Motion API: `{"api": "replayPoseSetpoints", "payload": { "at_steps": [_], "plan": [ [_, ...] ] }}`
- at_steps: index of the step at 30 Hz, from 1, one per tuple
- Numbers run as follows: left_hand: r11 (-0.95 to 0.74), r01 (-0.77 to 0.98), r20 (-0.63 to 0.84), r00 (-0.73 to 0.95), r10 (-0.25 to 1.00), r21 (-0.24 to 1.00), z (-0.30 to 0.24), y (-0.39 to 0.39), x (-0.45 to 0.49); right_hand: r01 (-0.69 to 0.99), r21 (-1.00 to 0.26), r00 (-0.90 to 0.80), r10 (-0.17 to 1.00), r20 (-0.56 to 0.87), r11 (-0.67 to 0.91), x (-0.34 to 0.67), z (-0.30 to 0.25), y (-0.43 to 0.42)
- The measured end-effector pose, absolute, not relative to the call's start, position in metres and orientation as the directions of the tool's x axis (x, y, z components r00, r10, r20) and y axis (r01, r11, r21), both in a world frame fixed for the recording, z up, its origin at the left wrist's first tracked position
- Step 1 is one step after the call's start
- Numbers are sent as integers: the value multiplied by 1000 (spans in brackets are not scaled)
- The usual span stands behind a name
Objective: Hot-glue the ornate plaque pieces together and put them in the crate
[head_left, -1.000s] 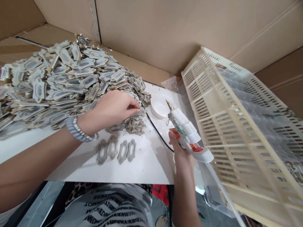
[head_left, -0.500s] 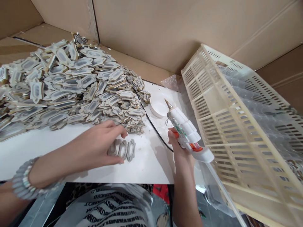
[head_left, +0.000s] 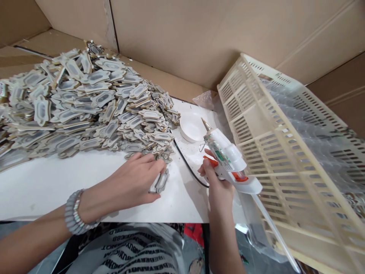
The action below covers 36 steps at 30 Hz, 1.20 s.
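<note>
While the right hand grips a glue gun right of the pile, the left hand curls over frames before it. Whether those are grasped, I cannot tell.

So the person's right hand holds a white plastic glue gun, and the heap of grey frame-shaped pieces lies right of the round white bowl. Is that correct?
Not quite: the heap of grey frame-shaped pieces lies left of the round white bowl, as the head view shows. The right hand does hold the white plastic glue gun.
</note>
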<state>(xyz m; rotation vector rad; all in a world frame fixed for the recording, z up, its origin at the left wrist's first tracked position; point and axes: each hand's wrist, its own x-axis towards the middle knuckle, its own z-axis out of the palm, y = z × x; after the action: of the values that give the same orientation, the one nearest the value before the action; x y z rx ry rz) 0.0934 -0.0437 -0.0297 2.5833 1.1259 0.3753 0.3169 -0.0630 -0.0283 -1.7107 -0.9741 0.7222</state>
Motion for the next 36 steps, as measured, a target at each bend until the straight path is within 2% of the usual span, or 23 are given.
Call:
{"api": "replayPoseSetpoints", "payload": {
  "at_steps": [5, 10, 15, 19, 22, 25, 28, 32, 36],
  "plan": [
    [-717, 576, 314, 649, 693, 394, -20, -42, 103, 247, -942, 420, 901, -108, -228, 314, -27, -66],
    [-786, 495, 448, 646, 618, 370, -11, -36, 115, 147, -972, 307, 942, -133, -185, 311, -27, -66],
    [-806, 464, 508, 625, 592, 368, -16, -31, 119, 96, -983, 285, 951, -124, -157, 311, -28, -62],
    [-777, 463, 501, 594, 629, 426, -20, -30, 117, 94, -986, 272, 956, -107, -137, 313, -33, -62],
    [-672, 485, 402, 550, 732, 560, -15, -29, 119, 120, -987, 276, 958, -74, -111, 314, -35, -63],
    [-425, 479, 161, 497, 852, 768, -8, -28, 123, 149, -983, 274, 960, -61, -105, 313, -35, -64],
    [-179, 389, -43, 497, 867, 904, -3, -27, 128, 127, -985, 278, 957, -79, -119, 312, -32, -64],
    [-21, 270, -128, 522, 843, 963, -4, -26, 133, 97, -984, 284, 952, -116, -149, 310, -33, -65],
    [34, 239, -150, 487, 860, 971, -3, -25, 132, 104, -992, 303, 952, -33, -68, 313, -40, -67]
  ]
}}
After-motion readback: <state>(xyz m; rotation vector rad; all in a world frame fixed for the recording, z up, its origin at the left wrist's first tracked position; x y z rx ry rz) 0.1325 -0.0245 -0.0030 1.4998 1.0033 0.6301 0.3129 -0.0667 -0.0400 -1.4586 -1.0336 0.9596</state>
